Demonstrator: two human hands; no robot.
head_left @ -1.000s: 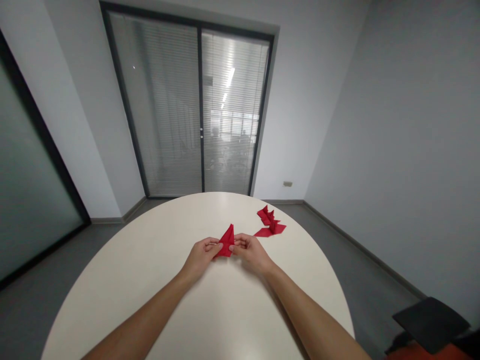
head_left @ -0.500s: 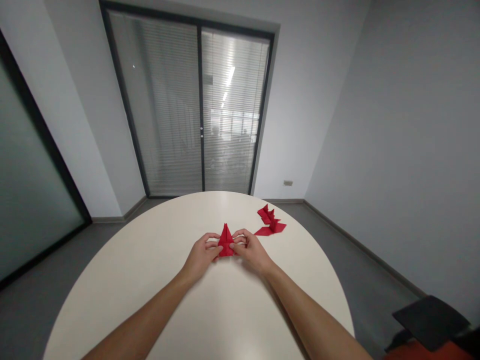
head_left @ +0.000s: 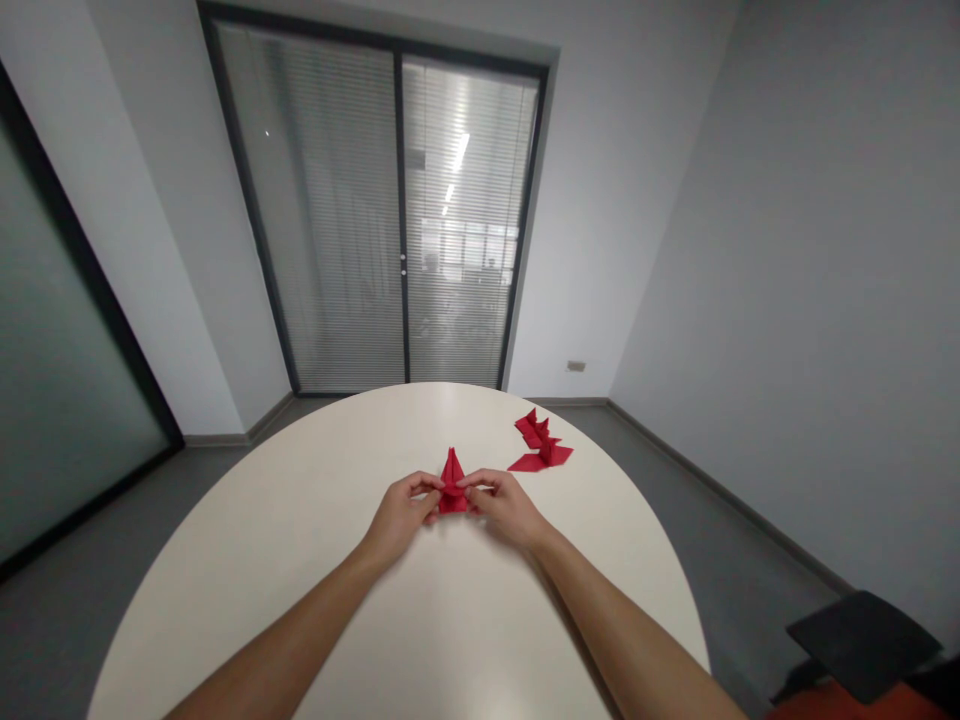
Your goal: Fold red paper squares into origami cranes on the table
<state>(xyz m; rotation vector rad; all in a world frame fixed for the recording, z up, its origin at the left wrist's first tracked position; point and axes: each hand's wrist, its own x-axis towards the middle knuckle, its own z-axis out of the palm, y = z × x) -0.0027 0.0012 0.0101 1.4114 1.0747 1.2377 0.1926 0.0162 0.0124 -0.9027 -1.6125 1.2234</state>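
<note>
A small folded red paper piece point(head_left: 452, 482) stands with its point up on the white round table point(head_left: 315, 520), held between both hands. My left hand point(head_left: 401, 516) pinches its left side with thumb and fingers closed. My right hand point(head_left: 501, 506) pinches its right side the same way. The two hands nearly touch at the paper's middle, and its lower part is hidden behind my fingers.
Two other folded red paper shapes point(head_left: 541, 443) lie on the table further back to the right. A glass door with blinds point(head_left: 397, 230) stands behind the table. A black seat edge point(head_left: 862, 640) shows at the lower right.
The red paper went from a tilted wide triangle to a narrower upright point. My fingertips have drawn closer together over its middle.
</note>
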